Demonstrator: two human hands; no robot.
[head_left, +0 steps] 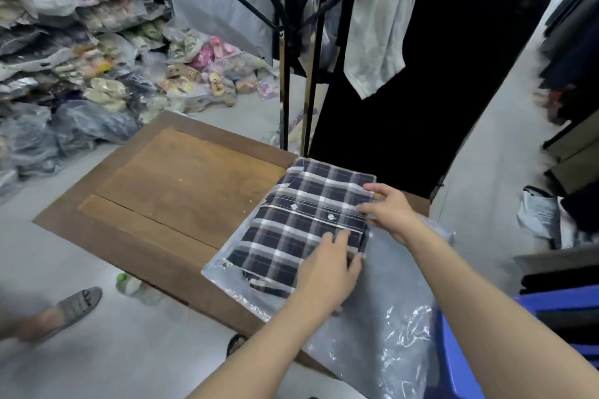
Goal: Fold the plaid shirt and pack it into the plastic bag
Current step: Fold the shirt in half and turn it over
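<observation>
The folded plaid shirt (301, 220), navy with white checks and white buttons, lies inside a clear plastic bag (389, 311) on the right part of the wooden table (181, 185). The bag's open, empty end trails toward me over the table's near edge. My left hand (327, 266) rests flat on the shirt's near end, fingers pressed at its edge. My right hand (392, 210) touches the shirt's right side, fingers spread along the bag's edge. Whether either hand pinches the plastic is unclear.
A black metal rack (288, 52) with hanging clothes stands behind the table. Piles of bagged goods (81, 52) fill the left. Another person's foot in a grey slipper (73, 306) is on the floor at left. A blue crate (460, 350) sits at my right.
</observation>
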